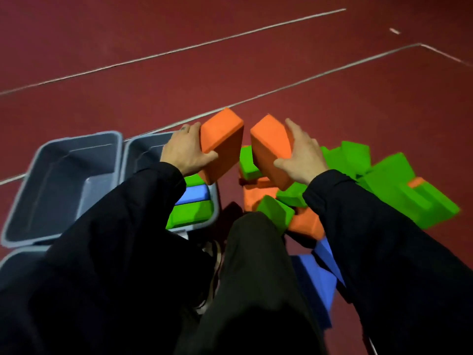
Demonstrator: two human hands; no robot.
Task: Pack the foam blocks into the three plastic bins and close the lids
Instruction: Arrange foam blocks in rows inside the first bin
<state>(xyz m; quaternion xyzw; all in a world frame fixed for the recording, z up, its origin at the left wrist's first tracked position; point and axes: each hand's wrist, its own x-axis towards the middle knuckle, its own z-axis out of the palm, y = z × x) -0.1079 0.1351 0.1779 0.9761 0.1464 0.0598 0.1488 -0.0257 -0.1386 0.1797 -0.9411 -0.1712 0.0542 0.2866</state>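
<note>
Meanwhile left hand (185, 153) and right hand (302, 156) each gripped an orange rectangular foam block (222, 142) (second block (271, 147)); middle grey plastic bin (133, 149) held green and blue blocks, far-left bin (23, 196) bare.

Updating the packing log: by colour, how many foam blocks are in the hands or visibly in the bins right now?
Orange rectangular foam blocks, held: 2
Green foam blocks, grey plastic bin: 2
Blue foam block, same bin: 1
Total: 5
</note>
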